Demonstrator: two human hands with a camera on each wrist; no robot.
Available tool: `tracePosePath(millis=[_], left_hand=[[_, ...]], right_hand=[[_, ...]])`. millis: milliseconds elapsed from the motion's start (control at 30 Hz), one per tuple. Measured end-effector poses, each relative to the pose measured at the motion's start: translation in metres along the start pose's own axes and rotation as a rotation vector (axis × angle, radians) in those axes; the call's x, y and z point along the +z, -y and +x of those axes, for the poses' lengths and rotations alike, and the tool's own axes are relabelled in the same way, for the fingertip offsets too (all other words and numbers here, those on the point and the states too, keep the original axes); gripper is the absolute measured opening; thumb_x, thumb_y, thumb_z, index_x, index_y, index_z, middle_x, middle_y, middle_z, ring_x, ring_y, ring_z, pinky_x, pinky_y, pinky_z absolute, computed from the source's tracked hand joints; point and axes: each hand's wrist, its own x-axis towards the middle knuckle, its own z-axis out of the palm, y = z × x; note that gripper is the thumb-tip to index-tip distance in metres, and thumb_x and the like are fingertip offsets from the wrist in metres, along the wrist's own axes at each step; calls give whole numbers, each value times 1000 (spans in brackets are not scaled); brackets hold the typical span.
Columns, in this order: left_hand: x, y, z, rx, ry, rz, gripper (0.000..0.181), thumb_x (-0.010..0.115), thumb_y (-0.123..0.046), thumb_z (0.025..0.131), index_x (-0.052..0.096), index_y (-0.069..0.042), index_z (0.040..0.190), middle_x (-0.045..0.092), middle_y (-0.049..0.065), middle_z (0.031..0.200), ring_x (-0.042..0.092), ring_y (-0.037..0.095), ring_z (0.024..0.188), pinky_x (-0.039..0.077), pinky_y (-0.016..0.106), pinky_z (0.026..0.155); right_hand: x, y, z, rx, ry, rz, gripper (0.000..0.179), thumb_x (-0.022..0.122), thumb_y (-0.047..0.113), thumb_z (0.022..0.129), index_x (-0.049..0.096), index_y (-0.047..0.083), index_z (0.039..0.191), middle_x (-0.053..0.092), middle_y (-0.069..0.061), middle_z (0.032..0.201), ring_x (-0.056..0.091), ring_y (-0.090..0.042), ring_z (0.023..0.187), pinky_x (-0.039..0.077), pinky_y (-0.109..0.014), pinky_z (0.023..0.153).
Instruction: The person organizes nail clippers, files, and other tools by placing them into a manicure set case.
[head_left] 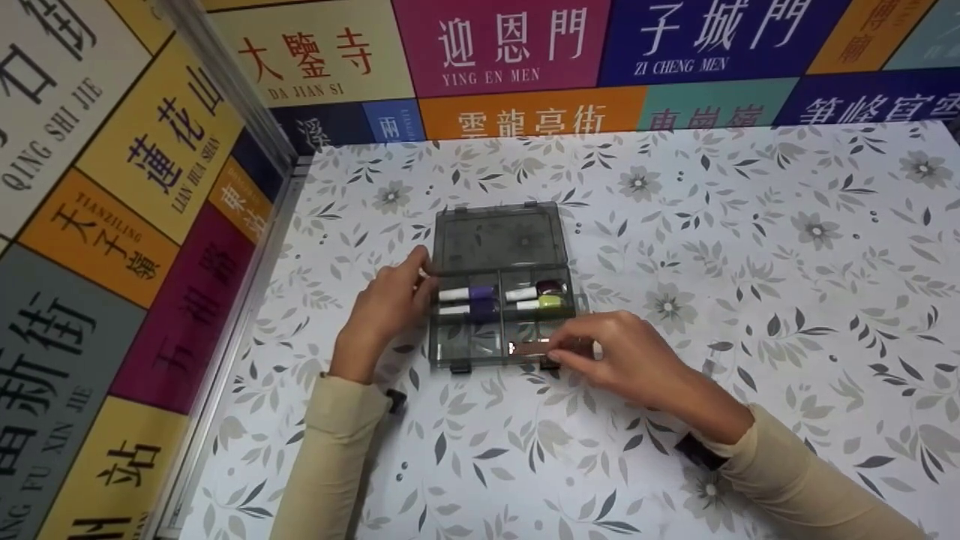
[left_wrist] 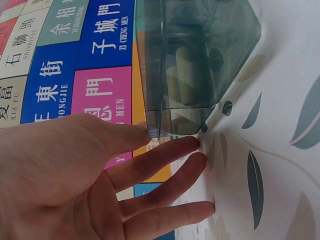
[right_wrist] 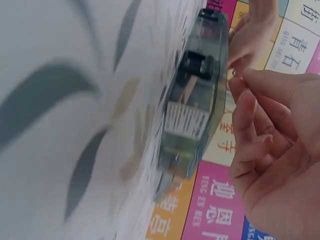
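A smoky see-through compartment box (head_left: pixel 433 343) lies on the table with its lid (head_left: pixel 499 238) tipped back. In its upper left cell are a purple nail polish bottle (head_left: pixel 480 292) and a darker one (head_left: pixel 480 308). The upper right cell holds a dark red bottle (head_left: pixel 552 288) and a yellow-green bottle (head_left: pixel 550 301). My right hand (head_left: pixel 626 356) pinches one end of a small rose-brown nail clipper (head_left: pixel 529 347) over the lower right cell. Against the box's left side, my left hand (head_left: pixel 386 311) touches the rim with its thumb, the other fingers (left_wrist: pixel 167 215) fairly straight.
White cloth (head_left: pixel 750 300) with a leaf pattern covers the table. Coloured panels (head_left: pixel 517 45) with lettering stand along the back, and more panels (head_left: pixel 150 165) line the left edge. A white label (right_wrist: pixel 186 120) is stuck on the box's front wall, near a black latch (right_wrist: pixel 197 65).
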Motion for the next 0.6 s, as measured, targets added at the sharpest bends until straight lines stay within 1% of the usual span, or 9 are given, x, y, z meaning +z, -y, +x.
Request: tracePosePath(millis=[167,333,533,600], left_hand=[[0,0,0,0,1,1,14,57,-28,113,55,-19,123,80,13,124,77,34,113,59,60,84],[0,0,0,-1,-1,3,14,58,-28,113,55,-19,123,80,14,123,77,34,112,59,60,84],[1,0,-2,34,-19,9,15,59,-24,113,56,-16,125,80,15,121,78,34,106,60,58,81],[1,-1,-2,41,-25,10,15,60,-23,112,56,-15,124,80,15,120,78,34,105,60,58,81]], right_hand=[[-12,-14,-12,8,-11,-8,7,83,20,97,84,23,104,81,12,93,70,-2,78,59,-32,67],[-25,-28,-23,3,-63,-41,7,84,18,96,85,21,102,82,12,95,72,-2,79,59,-33,68],[-38,-38,-36,53,-82,-70,8,85,20,95,85,21,103,82,10,94,71,-1,80,59,-33,69],[-41,-41,-40,71,-84,-71,9,86,17,94,85,20,102,82,10,92,69,0,78,58,-32,67]])
